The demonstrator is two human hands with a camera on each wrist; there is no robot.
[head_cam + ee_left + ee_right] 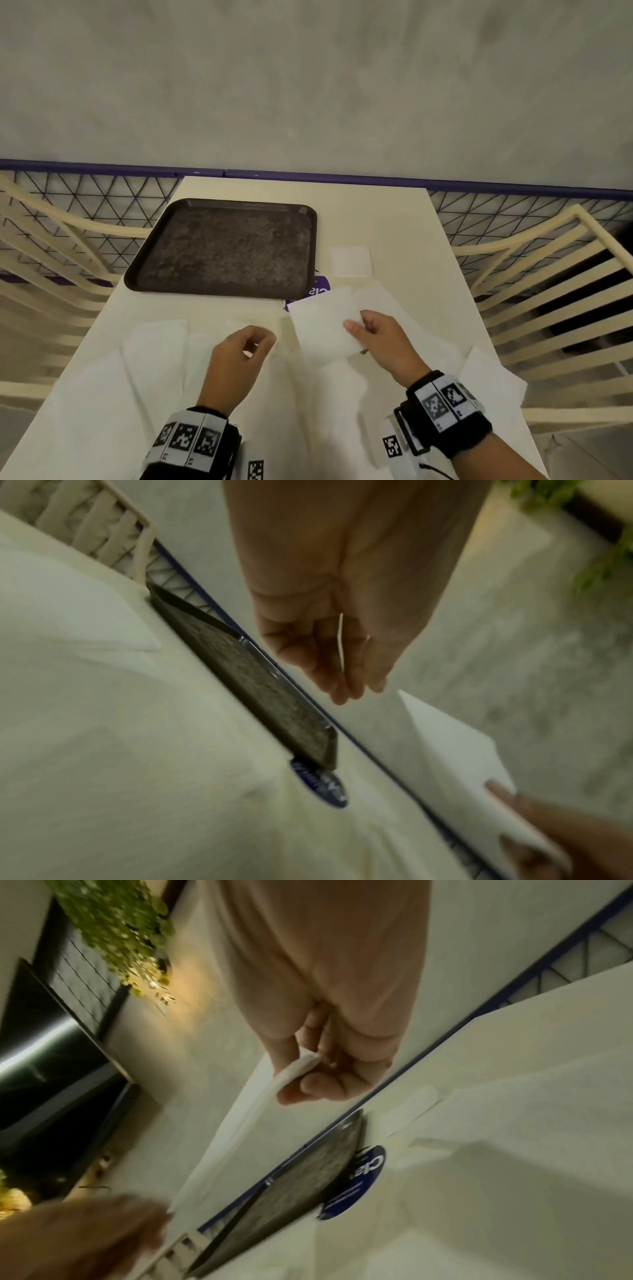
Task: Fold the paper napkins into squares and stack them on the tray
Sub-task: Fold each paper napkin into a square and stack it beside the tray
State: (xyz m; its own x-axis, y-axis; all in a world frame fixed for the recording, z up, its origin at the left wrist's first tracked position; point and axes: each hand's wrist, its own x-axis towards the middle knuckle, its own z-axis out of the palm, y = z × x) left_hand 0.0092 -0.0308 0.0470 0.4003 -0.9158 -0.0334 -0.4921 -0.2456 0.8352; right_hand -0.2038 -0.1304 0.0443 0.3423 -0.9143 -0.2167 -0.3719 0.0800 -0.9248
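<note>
A dark brown tray (222,246) lies empty at the far left of the cream table (394,212). My right hand (352,329) pinches a folded white napkin (322,325) by its right edge and holds it above the table, just right of the tray's near corner. The right wrist view shows thumb and fingers (291,1093) clamped on the napkin's edge (240,1137). My left hand (263,342) hovers left of that napkin with loosely curled fingers (339,685) and holds nothing. A small folded napkin square (350,261) lies on the table right of the tray. Unfolded napkins (154,377) are spread under both hands.
A round blue sticker (320,289) peeks out from under the tray's near right corner. Cream slatted chairs (548,291) flank the table on both sides. A wire fence with a blue rail (308,176) runs behind the table's far edge.
</note>
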